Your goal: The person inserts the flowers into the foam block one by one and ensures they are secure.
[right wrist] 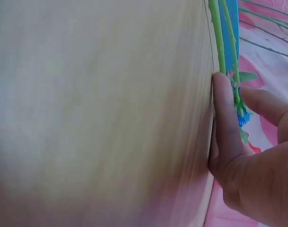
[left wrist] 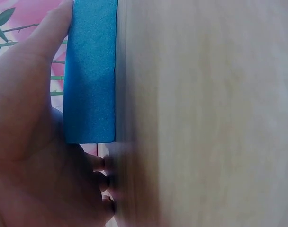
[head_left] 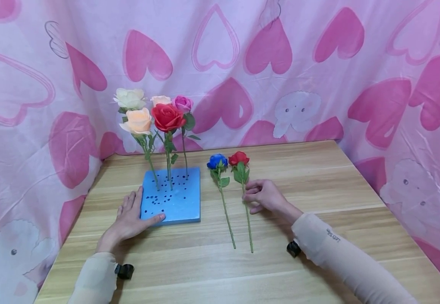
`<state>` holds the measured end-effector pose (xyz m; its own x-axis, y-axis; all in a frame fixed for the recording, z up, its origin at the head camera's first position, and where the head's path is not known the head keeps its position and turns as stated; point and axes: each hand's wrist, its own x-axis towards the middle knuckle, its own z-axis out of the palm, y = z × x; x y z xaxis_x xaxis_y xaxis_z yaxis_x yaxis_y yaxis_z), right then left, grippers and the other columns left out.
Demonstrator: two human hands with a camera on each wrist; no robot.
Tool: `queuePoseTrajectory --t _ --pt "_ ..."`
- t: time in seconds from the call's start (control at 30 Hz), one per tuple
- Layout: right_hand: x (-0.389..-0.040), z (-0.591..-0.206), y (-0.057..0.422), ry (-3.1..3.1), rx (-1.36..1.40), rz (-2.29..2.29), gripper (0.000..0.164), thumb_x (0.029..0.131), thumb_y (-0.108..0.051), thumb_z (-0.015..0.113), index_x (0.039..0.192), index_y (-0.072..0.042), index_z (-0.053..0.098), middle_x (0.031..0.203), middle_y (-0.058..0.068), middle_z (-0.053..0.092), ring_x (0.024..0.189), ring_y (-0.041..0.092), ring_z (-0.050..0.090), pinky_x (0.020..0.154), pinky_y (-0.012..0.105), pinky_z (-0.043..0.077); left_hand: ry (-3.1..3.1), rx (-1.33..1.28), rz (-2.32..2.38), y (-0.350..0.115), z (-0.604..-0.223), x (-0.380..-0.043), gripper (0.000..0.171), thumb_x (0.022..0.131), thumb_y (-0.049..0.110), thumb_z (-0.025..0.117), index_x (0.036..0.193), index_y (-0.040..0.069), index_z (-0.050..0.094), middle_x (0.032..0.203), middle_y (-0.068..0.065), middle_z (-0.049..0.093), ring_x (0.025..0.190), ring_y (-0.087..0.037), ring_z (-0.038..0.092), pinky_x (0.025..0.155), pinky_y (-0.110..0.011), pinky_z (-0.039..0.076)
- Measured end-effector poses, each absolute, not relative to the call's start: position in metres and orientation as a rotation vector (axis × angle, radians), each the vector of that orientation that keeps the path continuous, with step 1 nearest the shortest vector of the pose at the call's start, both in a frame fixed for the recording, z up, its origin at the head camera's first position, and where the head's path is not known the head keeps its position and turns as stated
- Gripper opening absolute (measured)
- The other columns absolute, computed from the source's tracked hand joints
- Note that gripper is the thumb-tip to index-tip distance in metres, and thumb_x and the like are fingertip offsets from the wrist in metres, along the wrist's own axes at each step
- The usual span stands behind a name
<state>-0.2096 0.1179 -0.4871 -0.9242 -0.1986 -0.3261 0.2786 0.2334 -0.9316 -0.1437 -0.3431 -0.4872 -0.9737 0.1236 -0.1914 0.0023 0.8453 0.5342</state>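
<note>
A blue foam block [head_left: 174, 202] [left wrist: 89, 71] with many holes lies on the wooden table [head_left: 319, 177]. Several roses stand in it: white [head_left: 130, 98], peach [head_left: 138, 120], red [head_left: 167, 117] and magenta [head_left: 183, 103]. My left hand [head_left: 130, 217] [left wrist: 25, 132] rests at the block's near left corner, thumb on its top, fingers flat on the table beside it. To the right lie a blue rose [head_left: 217, 161] and a red rose [head_left: 238, 158], heads pointing away. My right hand [head_left: 263, 196] [right wrist: 257, 156] pinches the red rose's stem [right wrist: 219, 38] just below the leaves.
A pink curtain [head_left: 319, 63] with hearts hangs close behind and around the table. The table's right edge runs near my right forearm. Bare wood lies to the right of the roses and in front of the block.
</note>
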Motion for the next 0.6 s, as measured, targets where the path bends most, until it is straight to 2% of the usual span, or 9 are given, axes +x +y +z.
queuePoseTrajectory --t 0.23,0.47,0.6 --pt "-0.207 -0.489 0.115 2.209 0.078 -1.667 0.05 0.093 0.002 0.088 0.139 0.002 0.07 0.122 0.019 0.067 0.089 0.026 0.074 0.068 0.045 0.07 2.808 0.096 0.809 -0.343 -0.489 -0.145 0.136 0.095 0.071 0.075 0.177 0.001 -0.008 0.179 -0.041 -0.003 0.164 -0.066 -0.007 0.127 -0.085 -0.001" --pt "-0.205 -0.488 0.109 2.289 0.085 -1.584 0.049 0.091 -0.003 0.091 0.135 -0.001 0.069 0.119 0.017 0.063 0.071 0.023 0.071 0.064 0.043 0.07 2.817 0.098 0.803 -0.344 -0.488 -0.145 0.135 0.095 0.071 0.075 0.176 0.001 -0.008 0.179 -0.042 -0.003 0.164 -0.066 -0.007 0.127 -0.085 -0.001" --pt "-0.205 -0.487 0.106 2.308 0.104 -1.568 0.046 0.093 0.0 0.09 0.134 -0.001 0.069 0.117 0.016 0.062 0.069 0.022 0.07 0.064 0.043 0.069 2.814 0.098 0.806 -0.343 -0.487 -0.145 0.136 0.095 0.071 0.075 0.176 0.001 -0.009 0.179 -0.042 -0.003 0.164 -0.066 -0.008 0.127 -0.085 -0.001"
